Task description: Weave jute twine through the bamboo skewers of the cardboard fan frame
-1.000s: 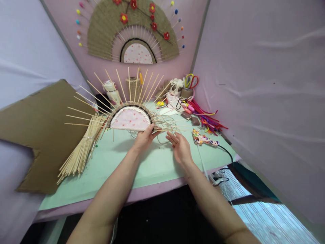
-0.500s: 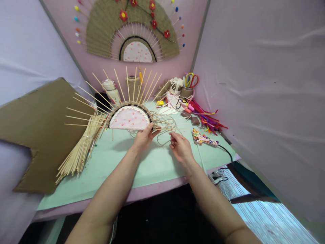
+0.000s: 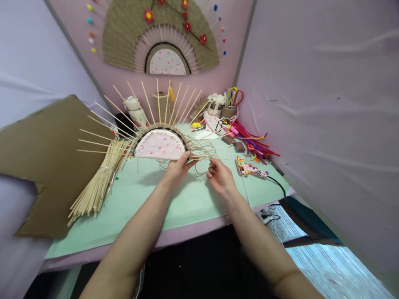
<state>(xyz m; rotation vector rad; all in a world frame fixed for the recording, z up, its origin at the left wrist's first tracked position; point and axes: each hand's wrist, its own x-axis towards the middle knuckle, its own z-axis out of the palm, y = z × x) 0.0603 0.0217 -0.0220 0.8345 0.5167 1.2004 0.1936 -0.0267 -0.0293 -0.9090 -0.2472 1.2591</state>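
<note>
A half-round woven piece [image 3: 160,143] with a pink dotted centre and thin sticks fanning out is held above the green table. My left hand [image 3: 178,167] grips its lower right corner, thumb on the front. To the right, my right hand [image 3: 218,173] is closed in a pinch at the twine, near the ends of the lowest right sticks. Loose loops of twine [image 3: 202,150] lie behind and between the hands. How much twine the right fingers hold is too small to tell.
A bundle of sticks [image 3: 98,182] and brown cardboard [image 3: 56,162] are at the left. Colourful pipe cleaners [image 3: 254,143] and a patterned glue gun [image 3: 251,169] lie at the right. Behind stand a bottle [image 3: 136,111], a twine spool [image 3: 162,104] and a scissors holder [image 3: 229,111].
My right hand has moved slightly up, and twine now runs straighter between the hands. The fan piece has tilted a little, still in my left hand.
</note>
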